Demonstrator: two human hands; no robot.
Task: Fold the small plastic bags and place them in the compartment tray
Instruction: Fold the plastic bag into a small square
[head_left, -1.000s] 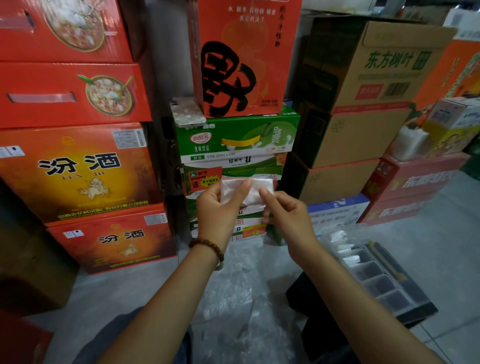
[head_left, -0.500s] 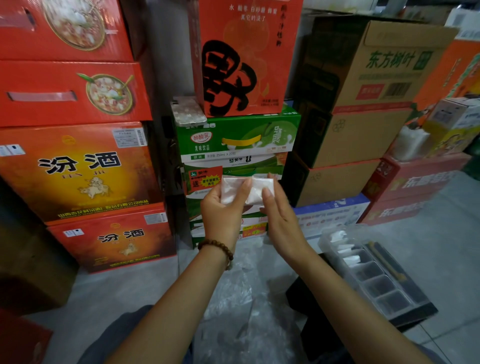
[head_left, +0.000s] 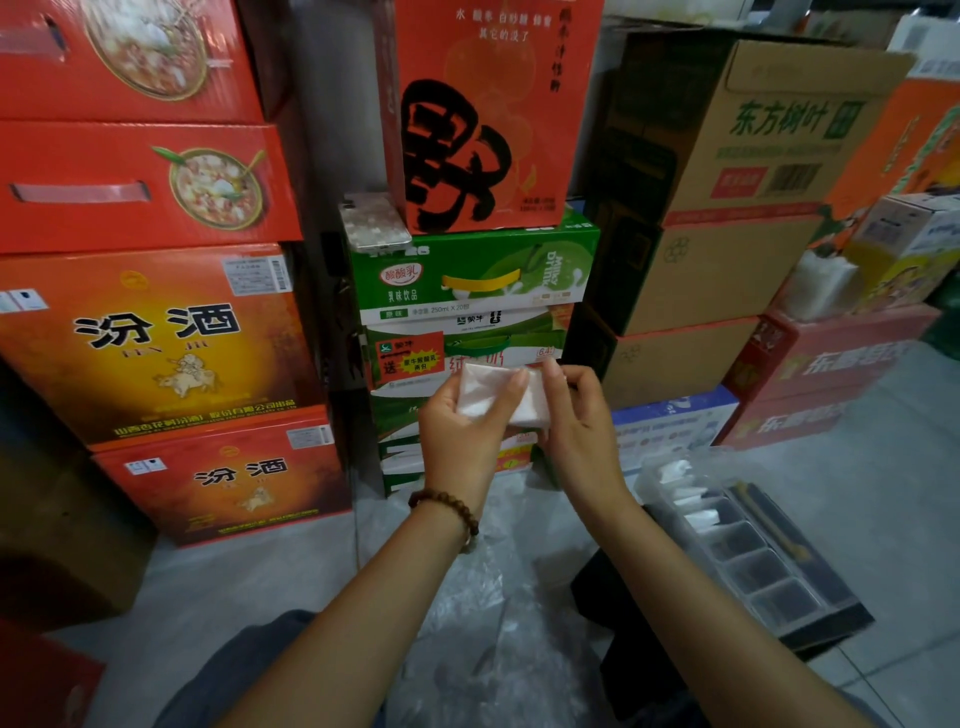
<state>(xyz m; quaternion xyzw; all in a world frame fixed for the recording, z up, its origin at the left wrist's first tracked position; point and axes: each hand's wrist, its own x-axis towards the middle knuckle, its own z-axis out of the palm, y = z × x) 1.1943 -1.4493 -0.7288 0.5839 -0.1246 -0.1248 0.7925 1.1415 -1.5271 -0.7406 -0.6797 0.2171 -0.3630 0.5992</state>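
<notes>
1. My left hand (head_left: 461, 434) holds the bag (head_left: 491, 397). The thumb lies across its front and the fingers sit behind it.
2. My right hand (head_left: 584, 431) pinches the bag's right end, with the fingers curled round that edge.
3. The bag is white, flattened and partly folded. I hold it in the air between both hands, in front of the green cartons (head_left: 470, 280) and well apart from the tray (head_left: 740, 548).
4. The tray lies low on my right on a dark box (head_left: 634, 649), with its row of compartments running away from me. The far compartments hold white folded bags (head_left: 691, 493). I cannot tell how many.
5. A bead bracelet (head_left: 448, 506) circles my left wrist.
6. Clear plastic (head_left: 498, 597) lies crumpled on the grey floor (head_left: 883, 467) beneath my forearms.
7. Red boxes (head_left: 156, 343) are stacked on the left and brown cartons (head_left: 727, 208) on the right.
8. A phone (head_left: 375, 224) lies on the top green carton, just beside a tall red box (head_left: 493, 114).
</notes>
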